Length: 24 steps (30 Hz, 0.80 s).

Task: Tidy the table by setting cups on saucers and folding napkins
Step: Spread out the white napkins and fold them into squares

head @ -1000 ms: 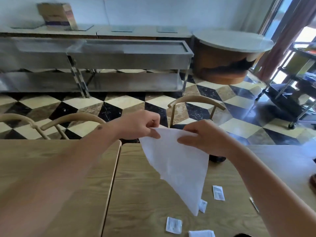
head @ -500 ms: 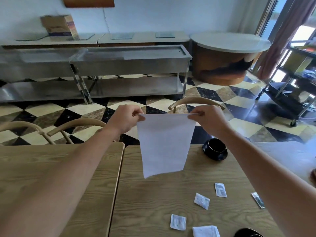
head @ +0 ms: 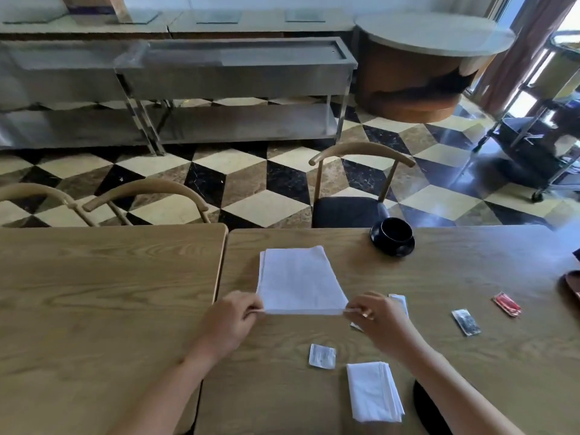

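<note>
Nearest to me, at the bottom edge, a napkin already folded into a narrow white stack (head: 374,392) lies on the wooden table (head: 314,403), with the dark rim of a saucer (head: 422,403) just to its right, mostly hidden by my right forearm. A small white sachet (head: 322,356) lies just beyond the stack. Then come my hands: my left hand (head: 230,321) pinches the near left corner of the napkin (head: 298,279) I am folding, and my right hand (head: 378,318) pinches its near right corner, thumb and forefinger closed tight on the paper at each side. Half a second ago I held this napkin up in the air as one hanging sheet; now it lies flat on the table, doubled over, with a second layer showing along its left and far edges. I judge the first fold is made and the next is to halve it again to match the finished stack. A white packet (head: 398,301) peeks out behind my right hand; further right lie a dark sachet (head: 466,322) and a red sachet (head: 506,304). Beyond the napkin, near the far edge, a black cup (head: 393,231) already sits on its own saucer (head: 392,248). Past the table stand chairs (head: 361,158) on a chequered floor (head: 251,183).
</note>
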{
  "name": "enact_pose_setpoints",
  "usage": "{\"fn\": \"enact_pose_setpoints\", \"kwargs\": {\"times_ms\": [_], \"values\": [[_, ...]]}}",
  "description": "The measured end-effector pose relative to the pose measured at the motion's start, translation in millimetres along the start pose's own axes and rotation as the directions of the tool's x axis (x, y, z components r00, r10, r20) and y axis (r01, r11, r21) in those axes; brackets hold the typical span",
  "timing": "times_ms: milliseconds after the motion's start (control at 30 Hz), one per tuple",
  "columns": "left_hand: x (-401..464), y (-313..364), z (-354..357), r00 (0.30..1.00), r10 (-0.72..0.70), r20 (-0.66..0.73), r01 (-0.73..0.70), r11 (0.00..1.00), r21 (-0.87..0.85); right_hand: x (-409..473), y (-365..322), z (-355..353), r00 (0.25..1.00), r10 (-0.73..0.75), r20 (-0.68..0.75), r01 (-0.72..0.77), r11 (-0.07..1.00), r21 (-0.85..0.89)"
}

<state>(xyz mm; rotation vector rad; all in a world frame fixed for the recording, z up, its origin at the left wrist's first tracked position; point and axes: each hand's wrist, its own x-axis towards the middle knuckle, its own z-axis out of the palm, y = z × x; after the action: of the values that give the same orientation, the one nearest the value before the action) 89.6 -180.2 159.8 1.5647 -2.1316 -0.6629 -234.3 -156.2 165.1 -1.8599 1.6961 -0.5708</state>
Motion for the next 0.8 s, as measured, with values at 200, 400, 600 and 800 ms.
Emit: {"fn": "enact_pose_setpoints", "kwargs": {"times_ms": [200, 400, 600, 800], "values": [[-50.0, -26.2, 62.6, 0.938, -0.181, 0.296, 0.206, 0.977, -0.056, -39.7, 35.5, 52.0, 0.953, 0.191, 0.235, -0.192, 0.981, -0.018], [-35.5, -35.9, 71.5, 0.92, -0.27, 0.285, 0.311, 0.944, -0.109, -14.9, 44.6, 54.3, 0.937, 0.262, 0.23, -0.277, 0.96, 0.033], [9.7, -47.5, 78.0, 0.868, -0.459, 0.187, 0.495, 0.825, -0.274, 43.6, 55.1, 59.2, 0.924, 0.321, 0.207, -0.339, 0.939, 0.058], [73.9, -74.0, 94.9, 0.769, -0.613, 0.183, 0.632, 0.685, -0.363, 120.6, 75.9, 76.5, 0.889, 0.391, 0.237, -0.431, 0.89, 0.147]]}}
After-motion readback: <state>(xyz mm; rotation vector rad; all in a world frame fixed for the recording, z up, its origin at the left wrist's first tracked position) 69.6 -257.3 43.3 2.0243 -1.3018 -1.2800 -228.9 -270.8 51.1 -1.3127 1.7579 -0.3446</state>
